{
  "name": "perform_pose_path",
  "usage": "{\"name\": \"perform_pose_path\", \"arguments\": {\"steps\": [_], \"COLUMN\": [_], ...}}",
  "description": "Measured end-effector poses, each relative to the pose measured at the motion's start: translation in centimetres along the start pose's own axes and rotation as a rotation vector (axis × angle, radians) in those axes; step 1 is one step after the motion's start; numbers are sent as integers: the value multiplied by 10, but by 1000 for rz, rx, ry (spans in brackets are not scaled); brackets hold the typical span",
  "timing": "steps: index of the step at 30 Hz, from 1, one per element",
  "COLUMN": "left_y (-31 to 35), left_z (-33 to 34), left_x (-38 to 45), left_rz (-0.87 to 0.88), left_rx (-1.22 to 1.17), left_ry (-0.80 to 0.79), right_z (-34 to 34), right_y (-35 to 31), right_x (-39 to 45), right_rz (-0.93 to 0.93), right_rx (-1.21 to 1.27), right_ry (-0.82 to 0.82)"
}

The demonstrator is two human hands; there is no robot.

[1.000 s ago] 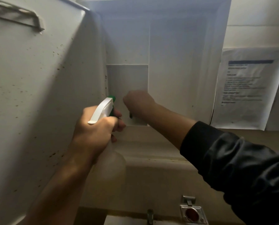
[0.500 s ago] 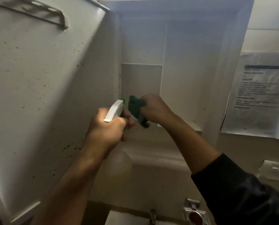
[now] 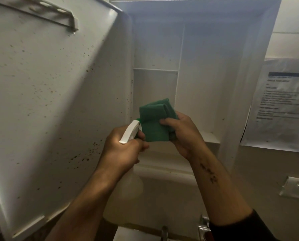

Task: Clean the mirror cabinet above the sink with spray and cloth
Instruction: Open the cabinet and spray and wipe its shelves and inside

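Holding a spray bottle [image 3: 130,131] by its neck, the left hand [image 3: 123,150] has its fingers curled round the white trigger head; the nozzle's green tip points toward the cloth. The bottle's pale body hangs below the hand, dim and hard to make out.

The right hand [image 3: 183,134] pinches a folded green cloth [image 3: 154,121], thumb across its front face and fingers wrapped behind. The cloth sits just beside the nozzle, touching or almost touching it; cannot tell which. Both are held in front of the cabinet's lower left compartment.

The cabinet [image 3: 206,75] stands open: white interior, one vertical divider, one short shelf on the left side. Its door [image 3: 49,101] is swung out to the left, inner face showing many small brown specks, thickest toward the hinge edge. A metal rail [image 3: 58,16] is fixed near the door's top.

A printed paper sheet [image 3: 282,105] hangs on the wall right of the cabinet. A tap [image 3: 164,232] shows at the bottom edge.
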State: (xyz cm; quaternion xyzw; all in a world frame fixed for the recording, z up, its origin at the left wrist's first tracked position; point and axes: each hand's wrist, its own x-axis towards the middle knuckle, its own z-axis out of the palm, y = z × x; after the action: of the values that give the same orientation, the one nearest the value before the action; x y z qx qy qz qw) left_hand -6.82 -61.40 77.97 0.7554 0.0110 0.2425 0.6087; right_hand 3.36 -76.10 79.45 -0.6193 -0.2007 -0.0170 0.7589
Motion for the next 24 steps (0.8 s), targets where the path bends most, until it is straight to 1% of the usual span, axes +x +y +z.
{"name": "perform_pose_path", "arguments": {"steps": [5, 8, 11, 14, 18, 19, 22, 24], "left_y": [0, 3, 7, 10, 9, 9, 6, 5], "left_z": [-3, -8, -13, -17, -24, -27, -32, -33], "left_x": [3, 6, 11, 14, 15, 16, 15, 14], "left_rz": [26, 49, 64, 55, 32, 25, 4, -3], "left_rx": [30, 6, -43, -107, -105, -106, -106, -97], "left_ry": [29, 39, 65, 78, 78, 85, 101, 119], "right_z": [4, 17, 34, 55, 82, 85, 86, 84], "right_y": [1, 1, -4, -18, -42, -47, -52, -52], "right_x": [-1, 10, 42, 80, 116, 125, 140, 141], "right_rz": [5, 6, 39, 88, 75, 80, 71, 59], "right_rx": [-187, -166, -38, 63, 190, 254, 524, 659], "right_ry": [61, 149, 251, 282, 358, 347, 237, 210]}}
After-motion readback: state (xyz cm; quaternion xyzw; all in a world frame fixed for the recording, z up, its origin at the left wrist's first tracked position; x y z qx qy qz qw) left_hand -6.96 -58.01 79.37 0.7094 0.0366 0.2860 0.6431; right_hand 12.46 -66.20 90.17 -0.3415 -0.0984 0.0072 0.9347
